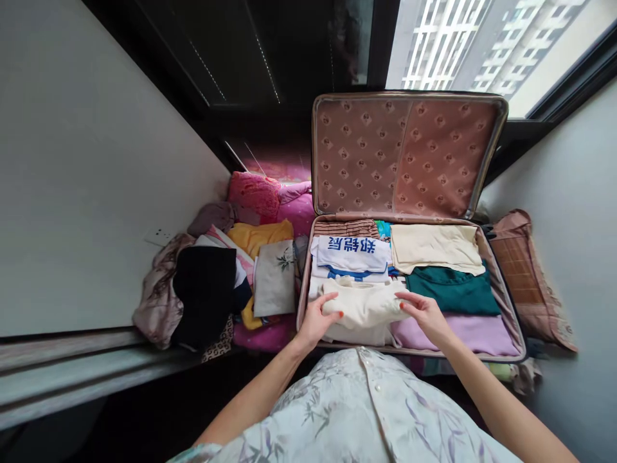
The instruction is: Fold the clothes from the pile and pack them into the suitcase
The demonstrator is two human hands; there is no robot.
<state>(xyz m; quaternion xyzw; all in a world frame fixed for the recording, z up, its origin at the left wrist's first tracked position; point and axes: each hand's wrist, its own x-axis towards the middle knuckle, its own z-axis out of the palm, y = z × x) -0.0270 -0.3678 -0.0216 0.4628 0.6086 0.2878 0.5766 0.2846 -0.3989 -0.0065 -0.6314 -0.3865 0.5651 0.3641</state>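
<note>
Cream fabric, a folded garment, lies at the near left of the open suitcase, on top of other pale folded pieces. The left hand closes its grip on the garment's left edge, thumb on top and fingers curled under the fold. The right hand holds the garment's right edge, fingers pinched over the cloth near the middle of the case.

Behind the cream garment sits a white shirt with blue characters, and behind that a striped brown piece against the back wall of the case. On the right half, a beige folded cloth lies at the back, a dark green garment in front of it, and a lilac piece nearest the person. The suitcase lid stands upright, lined in pink patterned fabric, leaning towards the window.

Left of the case lies a heap of loose clothes: a black item, a yellow one, a grey-white folded piece with a leaf print, and pink bedding behind. A woven brown cushion rests to the right of the case against the wall. The person's floral-print top fills the lower middle of the view.
</note>
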